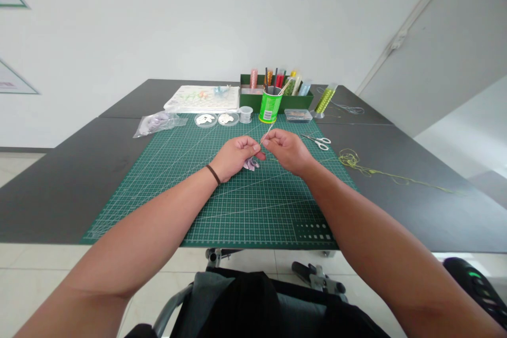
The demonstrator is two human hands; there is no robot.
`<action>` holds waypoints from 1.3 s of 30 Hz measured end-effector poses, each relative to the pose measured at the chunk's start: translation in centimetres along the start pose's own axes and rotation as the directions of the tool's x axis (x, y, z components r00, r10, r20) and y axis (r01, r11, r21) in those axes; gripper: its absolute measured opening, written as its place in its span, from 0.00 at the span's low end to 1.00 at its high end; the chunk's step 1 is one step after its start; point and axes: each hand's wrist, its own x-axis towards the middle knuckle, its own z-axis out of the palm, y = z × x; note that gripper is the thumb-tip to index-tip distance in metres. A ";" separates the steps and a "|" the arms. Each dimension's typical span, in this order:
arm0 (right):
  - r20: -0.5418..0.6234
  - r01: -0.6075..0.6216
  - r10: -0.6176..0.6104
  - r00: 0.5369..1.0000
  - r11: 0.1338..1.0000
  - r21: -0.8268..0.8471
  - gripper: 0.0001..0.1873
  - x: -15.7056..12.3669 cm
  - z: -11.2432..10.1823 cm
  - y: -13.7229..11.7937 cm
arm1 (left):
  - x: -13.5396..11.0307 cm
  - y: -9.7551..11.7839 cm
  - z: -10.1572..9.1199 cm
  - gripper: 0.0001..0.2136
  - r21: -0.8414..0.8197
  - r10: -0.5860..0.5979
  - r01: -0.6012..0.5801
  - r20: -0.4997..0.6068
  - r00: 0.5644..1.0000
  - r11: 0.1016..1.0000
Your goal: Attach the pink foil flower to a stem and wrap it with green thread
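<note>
My left hand (234,156) is closed in a pinch over the middle of the green cutting mat. A pale purple flower-like piece with ruffled petals (251,164) hangs below its fingers, partly hidden by them. Close beside it, my right hand (288,151) pinches a thin pale strand or stem (271,128), whose tip sticks up past the fingertips. The fingertips of both hands nearly meet, and whether the strand joins the purple piece is hidden. White-handled scissors (320,141) lie to the right of my right hand.
The cutting mat (237,211) covers the black table's (51,195) middle. Behind stand a green can (271,105) of tools, a green box (250,100) with colored tubes, and dishes of white pieces (206,119). A plastic bag (154,123) lies left, tangled yellow-green thread (350,158) right.
</note>
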 end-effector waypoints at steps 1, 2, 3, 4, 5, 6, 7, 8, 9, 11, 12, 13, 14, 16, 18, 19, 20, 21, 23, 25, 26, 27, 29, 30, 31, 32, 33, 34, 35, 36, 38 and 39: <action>0.001 -0.004 0.004 1.000 1.000 -0.004 0.10 0.0 0.0 0.0 | 0.0 0.0 0.0 0.06 -0.001 -0.002 0.002 0.006 1.000 1.000; 0.001 -0.009 0.009 1.000 1.000 -0.007 0.10 0.0 0.0 0.0 | 0.0 0.0 -0.1 0.06 0.000 -0.001 0.001 0.013 1.000 1.000; 0.002 -0.014 0.014 1.000 1.000 -0.009 0.10 0.0 0.0 -0.1 | 0.0 -0.1 -0.1 0.07 0.002 0.002 -0.002 0.020 1.000 1.000; 0.000 -0.017 0.017 1.000 1.000 -0.011 0.10 -0.1 0.0 -0.1 | 0.1 -0.1 -0.1 0.07 0.004 0.007 -0.007 0.026 1.000 1.000; -0.001 -0.019 0.019 1.000 1.000 -0.014 0.10 -0.1 0.0 -0.1 | 0.1 -0.1 -0.2 0.07 0.007 0.011 -0.012 0.030 0.999 1.000; -0.003 -0.020 0.020 1.000 1.000 -0.017 0.10 -0.1 0.0 -0.1 | 0.1 -0.1 -0.2 0.07 0.011 0.015 -0.015 0.032 0.999 1.000; -0.005 -0.019 0.019 1.000 1.000 -0.020 0.10 -0.1 0.0 -0.1 | 0.1 -0.1 -0.2 0.08 0.015 0.017 -0.018 0.034 0.999 1.000; -0.007 -0.018 0.018 1.000 1.000 -0.022 0.10 -0.1 0.1 -0.1 | 0.1 -0.1 -0.2 0.08 0.021 0.020 -0.021 0.031 0.999 1.000; -0.009 -0.017 0.016 1.000 1.000 -0.023 0.10 -0.1 0.1 -0.1 | 0.1 -0.1 -0.2 0.08 0.028 0.025 -0.025 0.028 0.999 0.999; -0.023 -0.018 0.017 1.000 1.000 -0.025 0.10 0.0 0.1 -0.1 | 0.1 -0.1 -0.1 0.08 0.045 0.039 -0.039 0.014 0.999 0.998; -0.030 -0.021 0.020 0.999 0.999 -0.031 0.10 0.0 0.2 0.0 | 0.1 -0.1 -0.1 0.07 0.051 0.045 -0.045 0.001 0.999 0.998; -0.035 -0.024 0.023 0.999 0.999 -0.038 0.10 0.0 0.2 0.0 | 0.1 -0.2 -0.1 0.07 0.059 0.050 -0.049 -0.015 0.999 0.997; -0.040 -0.028 0.026 0.999 0.999 -0.046 0.09 0.1 0.2 0.0 | 0.1 -0.2 -0.1 0.08 0.070 0.054 -0.051 -0.035 0.998 0.996; -0.045 -0.036 0.034 0.998 0.998 -0.060 0.09 0.1 0.3 -0.1 | 0.2 -0.3 -0.2 0.09 0.114 0.071 -0.063 -0.069 0.995 0.991; -0.045 -0.047 0.044 0.998 0.997 -0.062 0.08 0.1 0.3 -0.2 | 0.2 -0.3 -0.3 0.10 0.187 0.103 -0.085 -0.085 0.991 0.979; -0.047 -0.050 0.047 0.998 0.997 -0.062 0.08 0.0 0.3 -0.2 | 0.2 -0.3 -0.4 0.10 0.221 0.115 -0.093 -0.087 0.990 0.971; -0.049 -0.051 0.048 0.998 0.997 -0.063 0.08 0.0 0.3 -0.2 | 0.1 -0.2 -0.4 0.10 0.244 0.121 -0.096 -0.089 0.989 0.965; -0.049 -0.049 0.046 0.998 0.997 -0.066 0.07 0.0 0.3 -0.3 | 0.1 -0.1 -0.4 0.09 0.258 0.121 -0.094 -0.092 0.988 0.962; -0.047 -0.039 0.036 0.998 0.997 -0.068 0.08 0.0 0.2 -0.2 | 0.1 0.0 -0.4 0.08 0.264 0.115 -0.084 -0.106 0.988 0.961; -0.043 -0.030 0.027 0.999 0.998 -0.052 0.08 0.0 0.2 -0.1 | 0.1 0.1 -0.4 0.08 0.263 0.115 -0.081 -0.118 0.986 0.961; -0.038 -0.024 0.023 0.999 0.999 -0.039 0.08 0.0 0.2 0.0 | 0.1 0.1 -0.4 0.07 0.261 0.117 -0.081 -0.123 0.985 0.962; -0.032 -0.017 0.016 0.999 1.000 -0.025 0.08 0.1 0.1 0.1 | 0.1 0.1 -0.4 0.07 0.258 0.117 -0.081 -0.127 0.985 0.963; -0.021 0.002 -0.002 1.000 1.000 -0.003 0.08 0.1 0.1 0.3 | 0.1 0.2 -0.3 0.06 0.252 0.113 -0.077 -0.130 0.985 0.965; -0.015 0.011 -0.011 1.000 1.000 0.003 0.08 0.1 0.1 0.4 | 0.1 0.2 -0.3 0.05 0.250 0.109 -0.074 -0.128 0.986 0.965; -0.011 0.018 -0.018 1.000 1.000 0.006 0.09 0.1 0.1 0.5 | 0.0 0.2 -0.3 0.05 0.249 0.105 -0.072 -0.125 0.987 0.966; -0.010 0.023 -0.023 1.000 1.000 0.007 0.09 0.1 0.1 0.5 | 0.0 0.2 -0.3 0.05 0.248 0.101 -0.069 -0.120 0.988 0.966; -0.010 0.026 -0.026 1.000 1.000 0.005 0.09 0.1 0.1 0.5 | 0.0 0.3 -0.3 0.05 0.246 0.096 -0.065 -0.114 0.989 0.967; -0.010 0.026 -0.026 1.000 1.000 0.001 0.09 0.1 0.0 0.5 | 0.0 0.3 -0.3 0.05 0.243 0.092 -0.063 -0.108 0.990 0.968; -0.008 0.026 -0.026 1.000 1.000 -0.007 0.09 0.1 0.0 0.4 | -0.1 0.3 -0.3 0.05 0.240 0.090 -0.063 -0.101 0.991 0.969; -0.008 0.024 -0.025 1.000 1.000 -0.016 0.09 0.1 0.0 0.3 | -0.1 0.3 -0.3 0.05 0.236 0.091 -0.068 -0.092 0.992 0.969; -0.011 0.020 -0.021 1.000 0.999 -0.036 0.10 0.0 0.0 0.2 | -0.1 0.3 -0.3 0.05 0.233 0.103 -0.085 -0.070 0.992 0.969; -0.013 0.017 -0.018 1.000 0.999 -0.047 0.10 0.0 0.0 0.1 | -0.1 0.2 -0.4 0.06 0.233 0.112 -0.095 -0.061 0.992 0.968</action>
